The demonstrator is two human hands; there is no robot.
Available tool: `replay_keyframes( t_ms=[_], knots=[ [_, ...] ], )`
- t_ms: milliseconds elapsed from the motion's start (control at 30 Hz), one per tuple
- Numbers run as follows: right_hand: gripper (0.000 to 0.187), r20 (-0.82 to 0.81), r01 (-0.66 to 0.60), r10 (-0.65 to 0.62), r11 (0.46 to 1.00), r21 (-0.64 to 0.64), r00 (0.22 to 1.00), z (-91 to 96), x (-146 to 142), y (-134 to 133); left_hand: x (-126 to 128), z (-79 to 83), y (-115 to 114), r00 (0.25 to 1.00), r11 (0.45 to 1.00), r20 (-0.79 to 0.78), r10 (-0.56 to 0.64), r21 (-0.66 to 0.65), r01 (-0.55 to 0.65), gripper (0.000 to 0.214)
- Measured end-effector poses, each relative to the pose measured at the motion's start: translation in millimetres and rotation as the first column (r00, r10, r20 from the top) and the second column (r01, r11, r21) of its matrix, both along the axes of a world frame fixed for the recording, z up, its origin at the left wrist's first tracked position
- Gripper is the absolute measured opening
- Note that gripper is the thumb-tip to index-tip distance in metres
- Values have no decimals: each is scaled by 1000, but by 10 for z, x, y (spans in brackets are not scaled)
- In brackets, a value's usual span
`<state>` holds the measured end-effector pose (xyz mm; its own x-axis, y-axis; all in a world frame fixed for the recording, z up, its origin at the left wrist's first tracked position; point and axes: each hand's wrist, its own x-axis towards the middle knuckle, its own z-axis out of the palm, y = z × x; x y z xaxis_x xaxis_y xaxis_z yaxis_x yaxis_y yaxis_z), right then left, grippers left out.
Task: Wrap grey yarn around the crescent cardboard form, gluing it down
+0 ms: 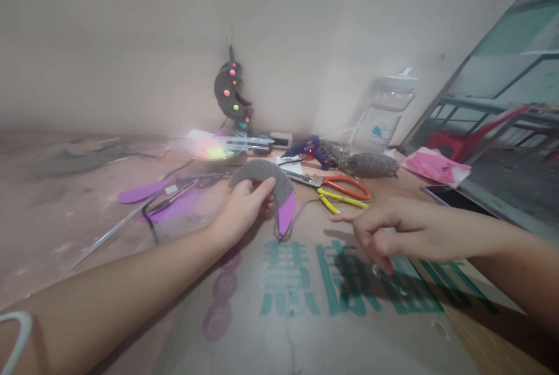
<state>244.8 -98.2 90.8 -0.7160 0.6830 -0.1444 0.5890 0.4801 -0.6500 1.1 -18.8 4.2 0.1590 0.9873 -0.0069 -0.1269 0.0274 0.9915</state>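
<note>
My left hand (247, 207) is closed around a crescent (261, 172), pinching it between thumb and fingers. Grey yarn covers most of this crescent in tight wraps, and its lower right tip is bare purple. A thin strand of grey yarn (301, 210) runs from near that tip toward the pliers. My right hand (388, 232) is raised above the board at the right. One of its fingers stretches left and the others are loosely bent, with nothing visible in them. Closest to it lie pliers with yellow handles (343, 198) and scissors with orange handles (349, 185).
A grey yarn skein (371, 164), a blue glue gun (310, 151) and a clear bottle (379, 116) stand behind. Purple pieces (142, 191) lie at the left. A decorated crescent (227, 92) hangs on the wall. At the right are a pink packet (437, 166) and a phone (458, 199).
</note>
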Motion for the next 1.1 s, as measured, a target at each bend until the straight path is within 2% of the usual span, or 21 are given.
replay_keyframes(
  t_ms=[100, 167, 233, 367, 467, 567, 633, 733, 800, 867, 933, 1033, 1100],
  knots=[
    [29, 28, 14, -12, 996, -93, 1000, -38, -53, 37, -1, 4, -3, 1000, 1000, 2, 3, -7, -3, 38],
    [16, 0, 55, -55, 998, -7, 999, -52, -100, 29, 0, 9, -7, 1000, 1000, -5, 3, -7, -3, 38],
    [11, -34, 42, -39, 996, 75, 999, -57, -126, -1, 1, 17, -11, 1000, 1000, -14, 2, -3, -2, 38],
    [21, -88, -14, 21, 997, 72, 996, -48, -107, -77, 1, 24, -21, 1000, 1000, -1, -10, -3, 10, 38],
    [22, -123, 16, -6, 996, 88, 992, -22, -99, -118, 3, 27, -23, 1000, 1000, -2, -6, -5, 6, 38],
    [33, -90, 53, -41, 990, 130, 995, -33, -141, -124, 2, 23, -14, 1000, 1000, -5, 4, 7, -4, 38],
    [33, -59, 130, -121, 972, 196, 991, -100, -189, -93, -3, 13, -3, 1000, 1000, -13, 0, 21, 0, 38],
    [20, -83, 278, -265, 900, 335, 961, -283, -266, 12, -14, -1, 9, 999, 999, -37, -1, 44, 3, 37],
    [33, -54, 288, -288, 889, 356, 956, -411, -317, 105, -20, -5, 16, 999, 998, -46, 4, 58, -2, 37],
    [46, 0, 247, -264, 904, 350, 964, -513, -369, 192, -26, -6, 27, 999, 996, -37, 27, 84, -24, 37],
    [47, 25, 180, -202, 918, 355, 979, -585, -424, 251, -31, -10, 41, 998, 992, -18, 56, 116, -54, 37],
    [23, -23, 104, -102, 927, 360, 995, -662, -504, 275, -36, -14, 55, 996, 988, -2, 84, 128, -83, 36],
    [13, -98, 102, -72, 933, 345, 993, -696, -544, 254, -37, -14, 54, 996, 988, -11, 87, 129, -85, 36]
  ],
)
